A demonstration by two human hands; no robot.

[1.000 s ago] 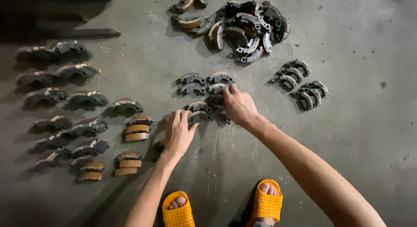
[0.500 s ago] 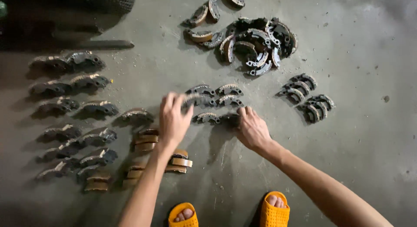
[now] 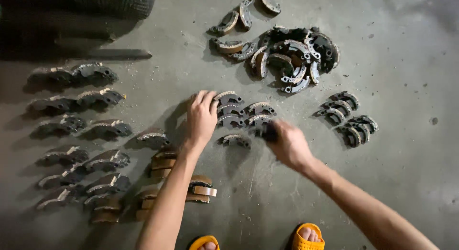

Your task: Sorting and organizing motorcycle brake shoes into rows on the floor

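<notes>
- Crouching over the concrete floor [image 3: 411, 183], sorting curved brake shoes [image 3: 241, 113] — small cluster at frame centre, between both hands.
- Left hand [image 3: 201, 118]: grip open, fingers flat against the cluster's left edge.
- Right hand [image 3: 289, 144]: blurred, closed on a dark shoe [image 3: 267, 130] at the cluster's lower right — nearer hand there.

1. Both arms are bare from the frame's lower edge to the wrists; no sleeves, watch, bracelet or gloves show.
2. The left hand [image 3: 202, 117] is bare, with no ring visible.
3. The right hand [image 3: 288, 145] is bare too, its fingertips blurred.
4. Orange open-toed sandals are worn: the left sandal [image 3: 204, 242] at 6 o'clock, the right sandal [image 3: 308, 236] toward 5 o'clock, toes showing.
</notes>
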